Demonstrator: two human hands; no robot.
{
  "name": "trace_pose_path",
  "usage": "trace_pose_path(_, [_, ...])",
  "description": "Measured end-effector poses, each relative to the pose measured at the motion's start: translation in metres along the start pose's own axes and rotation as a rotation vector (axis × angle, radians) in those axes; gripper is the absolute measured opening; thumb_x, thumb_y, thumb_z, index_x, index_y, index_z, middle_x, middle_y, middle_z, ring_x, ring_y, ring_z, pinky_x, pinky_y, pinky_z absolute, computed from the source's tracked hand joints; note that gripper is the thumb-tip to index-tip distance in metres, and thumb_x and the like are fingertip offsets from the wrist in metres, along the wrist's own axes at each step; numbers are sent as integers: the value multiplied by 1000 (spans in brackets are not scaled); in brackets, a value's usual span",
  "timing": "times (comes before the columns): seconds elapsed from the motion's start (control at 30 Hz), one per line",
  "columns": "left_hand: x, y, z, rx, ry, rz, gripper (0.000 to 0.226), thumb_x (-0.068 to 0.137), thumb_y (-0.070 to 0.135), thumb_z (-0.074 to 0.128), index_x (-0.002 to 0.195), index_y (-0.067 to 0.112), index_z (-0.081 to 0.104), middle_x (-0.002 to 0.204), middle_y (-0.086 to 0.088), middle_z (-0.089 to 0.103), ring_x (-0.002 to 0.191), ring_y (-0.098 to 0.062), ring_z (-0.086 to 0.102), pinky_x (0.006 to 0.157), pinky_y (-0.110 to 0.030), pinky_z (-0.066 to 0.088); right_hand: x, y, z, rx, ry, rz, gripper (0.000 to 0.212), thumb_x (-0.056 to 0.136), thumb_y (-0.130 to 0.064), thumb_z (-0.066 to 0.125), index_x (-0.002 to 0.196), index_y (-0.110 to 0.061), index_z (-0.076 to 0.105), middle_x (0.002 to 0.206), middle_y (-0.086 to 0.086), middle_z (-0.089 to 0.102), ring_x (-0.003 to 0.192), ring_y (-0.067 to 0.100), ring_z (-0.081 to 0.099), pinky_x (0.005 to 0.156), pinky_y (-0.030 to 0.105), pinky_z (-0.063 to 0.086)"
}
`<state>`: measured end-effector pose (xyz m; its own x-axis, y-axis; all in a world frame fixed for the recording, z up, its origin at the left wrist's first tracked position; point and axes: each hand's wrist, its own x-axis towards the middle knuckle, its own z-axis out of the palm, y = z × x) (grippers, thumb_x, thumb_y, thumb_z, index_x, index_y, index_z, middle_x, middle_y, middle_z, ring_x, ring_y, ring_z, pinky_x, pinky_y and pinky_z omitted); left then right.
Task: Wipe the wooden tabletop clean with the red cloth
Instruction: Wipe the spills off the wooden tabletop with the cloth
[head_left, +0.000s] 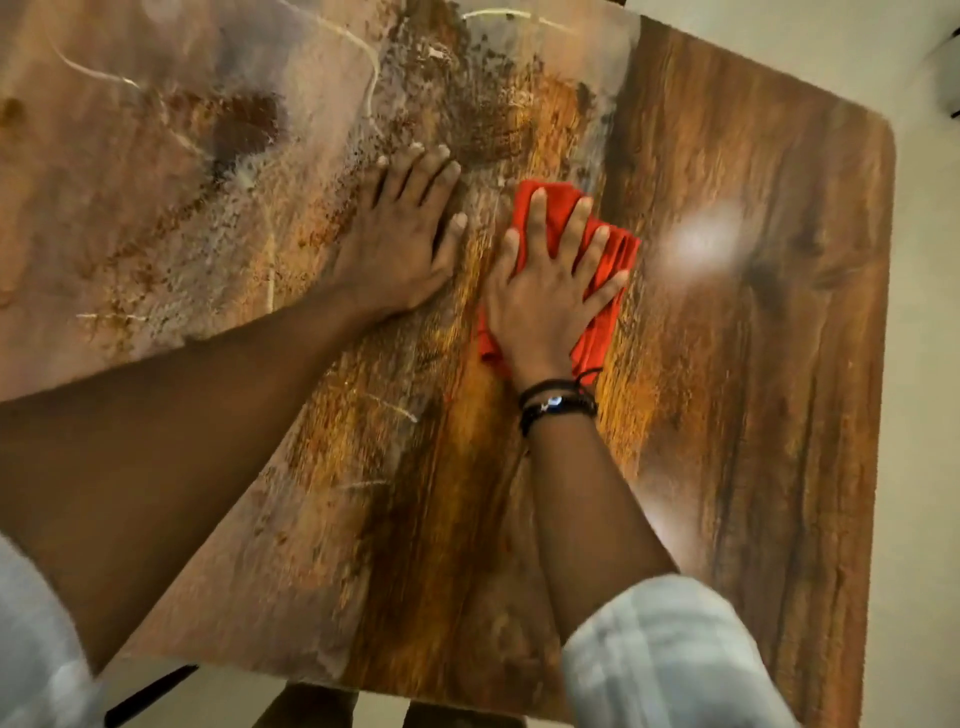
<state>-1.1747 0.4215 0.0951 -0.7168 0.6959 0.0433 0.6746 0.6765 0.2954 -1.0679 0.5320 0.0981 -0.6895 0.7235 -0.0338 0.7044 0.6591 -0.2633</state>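
The wooden tabletop (753, 364) fills most of the head view. Its left and middle parts are covered with a pale, dusty, speckled film, while the right strip shows dark bare grain. A folded red cloth (608, 317) lies near the middle, at the border of the dusty area. My right hand (545, 296) presses flat on the cloth with fingers spread. My left hand (400, 234) rests flat on the dusty wood just left of the cloth, fingers together, holding nothing.
The table's right edge and rounded far-right corner (883, 140) border a pale floor. The near edge (467, 696) runs along the bottom, with dark shapes beneath it. A bright light reflection (701, 244) sits right of the cloth. Black bracelets circle my right wrist (558, 402).
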Motion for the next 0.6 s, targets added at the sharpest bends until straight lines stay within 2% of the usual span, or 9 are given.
trace_pose_path(0.2, [2, 0, 3, 33, -8, 3, 61, 103, 44, 21, 154, 11, 25, 162, -8, 21, 151, -25, 13, 122, -50, 8, 128, -11, -3, 18, -33, 1, 56, 104, -49, 23, 158, -38, 13, 168, 4, 3, 154, 33, 1, 117, 66, -4])
trace_pose_path(0.33, [1, -3, 5, 32, 1, 5, 62, 103, 44, 17, 156, 11, 19, 164, -10, 14, 152, -24, 7, 122, -49, 5, 175, -19, -7, 2, -74, -9, 56, 104, -48, 23, 158, -37, 13, 168, 4, 1, 153, 34, -1, 116, 68, -4])
trace_pose_path(0.5, [0, -2, 2, 1, -4, 2, 63, 103, 44, 15, 156, 11, 19, 165, -9, 13, 152, -24, 7, 123, -47, 4, 126, -19, -10, 3, -79, -100, 55, 105, -47, 21, 158, -38, 9, 168, 3, -3, 153, 34, -1, 117, 67, -1])
trace_pose_path(0.6, [3, -4, -1, -5, 34, -1, 61, 102, 43, 16, 152, 11, 30, 161, -10, 27, 149, -27, 22, 120, -47, 14, 54, -16, -2, 7, -45, -194, 54, 105, -49, 22, 157, -40, 12, 168, 1, 1, 154, 32, 3, 117, 66, 0])
